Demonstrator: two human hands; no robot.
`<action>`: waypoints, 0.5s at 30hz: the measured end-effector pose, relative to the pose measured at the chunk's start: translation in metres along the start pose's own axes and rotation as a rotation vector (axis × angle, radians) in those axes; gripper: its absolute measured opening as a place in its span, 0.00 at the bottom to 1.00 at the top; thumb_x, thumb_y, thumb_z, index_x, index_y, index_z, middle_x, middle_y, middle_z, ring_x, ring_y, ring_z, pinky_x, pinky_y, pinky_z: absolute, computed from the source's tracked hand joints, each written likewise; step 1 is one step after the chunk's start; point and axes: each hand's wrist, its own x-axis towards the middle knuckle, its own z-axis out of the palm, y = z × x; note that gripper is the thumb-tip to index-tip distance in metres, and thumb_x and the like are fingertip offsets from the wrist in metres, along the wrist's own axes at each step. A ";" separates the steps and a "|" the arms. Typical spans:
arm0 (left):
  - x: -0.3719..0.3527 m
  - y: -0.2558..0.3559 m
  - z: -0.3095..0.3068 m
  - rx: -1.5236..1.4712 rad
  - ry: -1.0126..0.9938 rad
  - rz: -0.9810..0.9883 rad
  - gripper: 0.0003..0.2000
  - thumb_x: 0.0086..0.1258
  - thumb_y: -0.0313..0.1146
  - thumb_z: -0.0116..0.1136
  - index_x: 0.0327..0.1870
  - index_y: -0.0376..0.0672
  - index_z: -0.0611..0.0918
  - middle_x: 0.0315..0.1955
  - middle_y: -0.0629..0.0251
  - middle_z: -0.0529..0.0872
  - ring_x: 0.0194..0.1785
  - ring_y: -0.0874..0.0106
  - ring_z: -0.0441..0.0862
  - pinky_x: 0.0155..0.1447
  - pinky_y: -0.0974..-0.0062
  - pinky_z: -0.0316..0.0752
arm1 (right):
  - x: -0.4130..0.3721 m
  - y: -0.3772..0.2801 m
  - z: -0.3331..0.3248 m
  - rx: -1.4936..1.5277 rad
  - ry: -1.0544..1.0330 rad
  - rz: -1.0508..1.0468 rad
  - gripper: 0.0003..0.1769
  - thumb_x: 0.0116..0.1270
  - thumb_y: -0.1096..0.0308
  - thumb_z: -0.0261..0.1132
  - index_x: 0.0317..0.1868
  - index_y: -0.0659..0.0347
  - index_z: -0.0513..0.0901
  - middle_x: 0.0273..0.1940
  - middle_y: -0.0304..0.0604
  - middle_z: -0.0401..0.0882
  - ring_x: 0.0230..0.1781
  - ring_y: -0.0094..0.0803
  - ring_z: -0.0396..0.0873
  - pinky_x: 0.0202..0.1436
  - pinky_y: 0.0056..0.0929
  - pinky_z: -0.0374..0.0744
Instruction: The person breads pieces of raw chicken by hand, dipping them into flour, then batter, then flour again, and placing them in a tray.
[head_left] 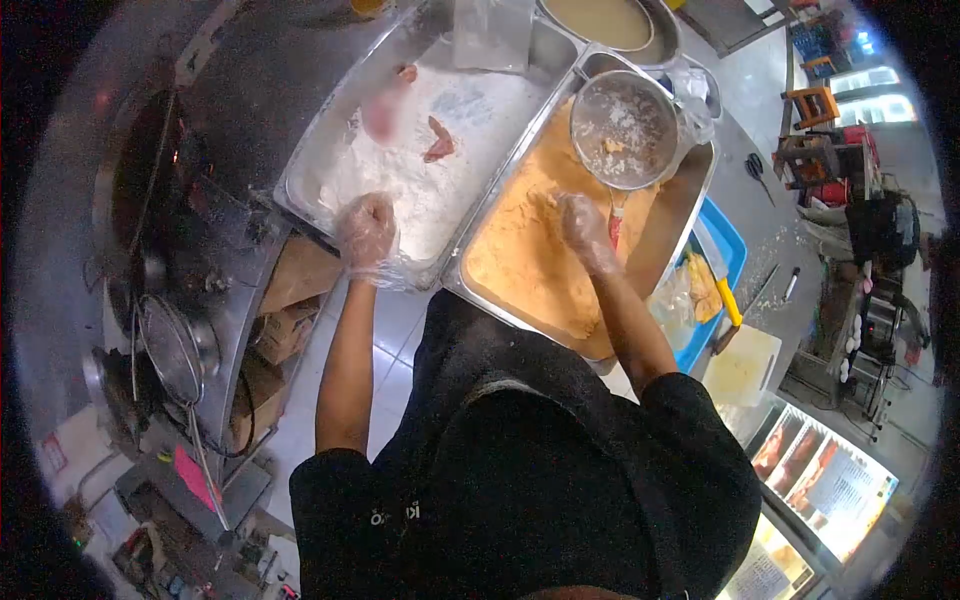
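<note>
A clear plastic glove covers my left hand (pixel 367 232), whose fingers are curled closed at the near left edge of a metal tray (pixel 300 180) of white flour (pixel 440 105); any item inside is hidden. Pieces of raw meat (pixel 438 140) lie on the flour. Over the orange-yellow powder (pixel 530 240) in the second metal tray (pixel 690 190), my right hand (pixel 582 222) is also gloved, its fingers bent together on the powder; what they hold is too small to tell. A round sieve (pixel 625 130) with white and orange crumbs rests across that tray, beside my right hand.
Beyond the trays stands a metal pot (pixel 605 22) of pale liquid. On the right are a blue tray (pixel 735 240), a yellow-handled knife (pixel 725 285), scissors (pixel 758 175) and a cutting board (pixel 745 365). A large strainer (pixel 170 345) is at left.
</note>
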 end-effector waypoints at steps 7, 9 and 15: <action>0.005 0.002 -0.007 0.059 0.014 0.031 0.09 0.61 0.35 0.53 0.28 0.39 0.80 0.24 0.50 0.80 0.28 0.53 0.78 0.33 0.61 0.72 | 0.025 0.012 0.019 -1.492 0.000 -0.699 0.07 0.59 0.69 0.60 0.33 0.64 0.79 0.27 0.52 0.76 0.29 0.48 0.76 0.31 0.37 0.74; 0.003 0.004 -0.005 0.011 0.006 0.037 0.09 0.61 0.36 0.53 0.28 0.40 0.81 0.24 0.50 0.80 0.28 0.52 0.78 0.33 0.61 0.72 | -0.012 0.045 0.052 -2.122 -0.002 -0.954 0.08 0.60 0.68 0.60 0.33 0.65 0.79 0.28 0.52 0.77 0.27 0.47 0.76 0.29 0.37 0.74; -0.005 0.001 -0.003 0.017 0.039 0.017 0.09 0.60 0.36 0.54 0.26 0.41 0.80 0.22 0.52 0.79 0.26 0.55 0.77 0.32 0.62 0.71 | -0.034 0.049 0.054 -2.859 0.057 -1.175 0.11 0.63 0.64 0.59 0.36 0.64 0.80 0.24 0.49 0.79 0.20 0.35 0.76 0.25 0.33 0.74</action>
